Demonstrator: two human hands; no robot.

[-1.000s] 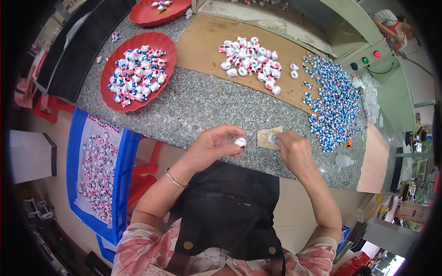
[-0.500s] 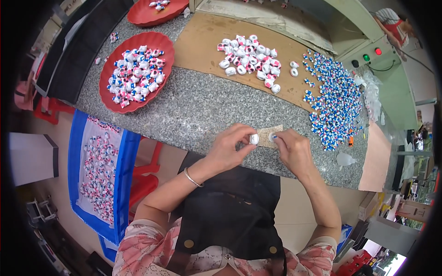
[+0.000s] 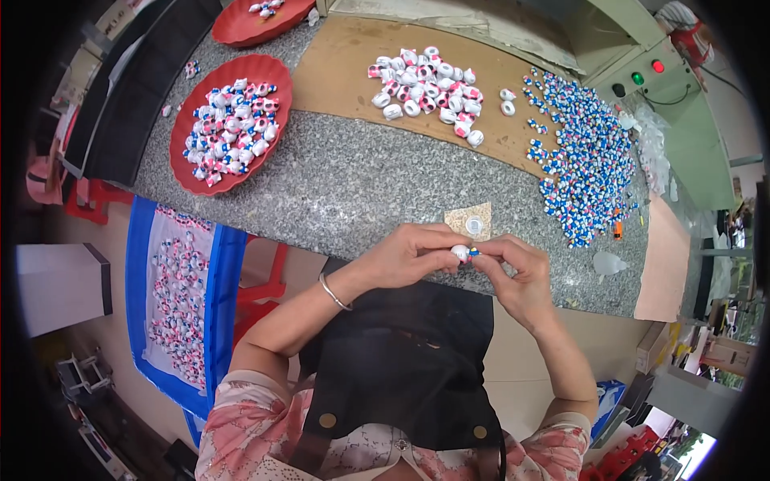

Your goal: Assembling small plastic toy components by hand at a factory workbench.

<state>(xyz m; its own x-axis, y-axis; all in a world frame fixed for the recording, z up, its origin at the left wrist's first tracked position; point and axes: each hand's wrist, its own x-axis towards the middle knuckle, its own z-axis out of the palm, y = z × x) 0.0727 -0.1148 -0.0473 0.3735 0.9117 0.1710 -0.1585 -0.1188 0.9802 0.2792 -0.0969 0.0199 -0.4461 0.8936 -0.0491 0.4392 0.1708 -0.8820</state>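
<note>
My left hand (image 3: pixel 405 256) pinches a small white toy head (image 3: pixel 459 252) between thumb and fingers at the table's near edge. Close against it, my right hand (image 3: pixel 520 276) grips a tiny blue-and-white toy body (image 3: pixel 473 252). The two pieces meet or nearly meet; the fingertips partly cover the joint. Just beyond my hands lies a beige speckled pad (image 3: pixel 457 216) with a round whitish disc (image 3: pixel 475 225) on it. Farther off, a heap of white-and-pink toy heads (image 3: pixel 425 84) rests on a cardboard sheet (image 3: pixel 337 64). To its right spreads a large pile of small blue-and-white bodies (image 3: pixel 589 152).
A red scalloped bowl (image 3: pixel 180 152) of joined toy figures stands at left, with another red bowl (image 3: pixel 257 34) behind. A blue crate (image 3: pixel 218 321) of figures sits below the table's left side. A green machine housing (image 3: pixel 694 128) with buttons borders the right, near a translucent bulb-like piece (image 3: pixel 609 263).
My right hand has left the disc on the pad, moving toward me and slightly left with the blue body. My left hand has brought the toy head right, against it.
</note>
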